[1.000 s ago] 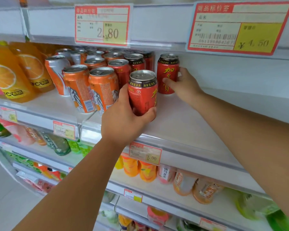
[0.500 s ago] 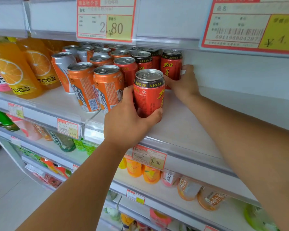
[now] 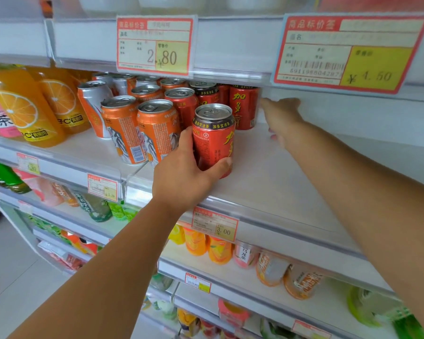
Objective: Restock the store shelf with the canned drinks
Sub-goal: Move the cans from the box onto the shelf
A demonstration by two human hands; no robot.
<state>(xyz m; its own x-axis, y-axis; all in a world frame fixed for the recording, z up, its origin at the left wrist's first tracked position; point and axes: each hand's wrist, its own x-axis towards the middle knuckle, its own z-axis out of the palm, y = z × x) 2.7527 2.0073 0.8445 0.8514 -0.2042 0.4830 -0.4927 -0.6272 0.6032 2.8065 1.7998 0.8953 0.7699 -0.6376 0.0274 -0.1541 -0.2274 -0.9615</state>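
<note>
Gripping red can (image 3: 213, 143) on shelf (image 3: 279, 172): left hand (image 3: 181, 182); right hand (image 3: 283, 118) seemingly empty.

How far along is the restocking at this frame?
Done: the back red can stands rightmost in its row, with the right hand open beside it, not gripping it. In hand: the left hand grips the front red can near the shelf front. Left: the bare stretch to the right has room to fill.

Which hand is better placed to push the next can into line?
Left. The left hand grips the front red can on the shelf. The right hand is open and empty beside the rear red can.
</note>
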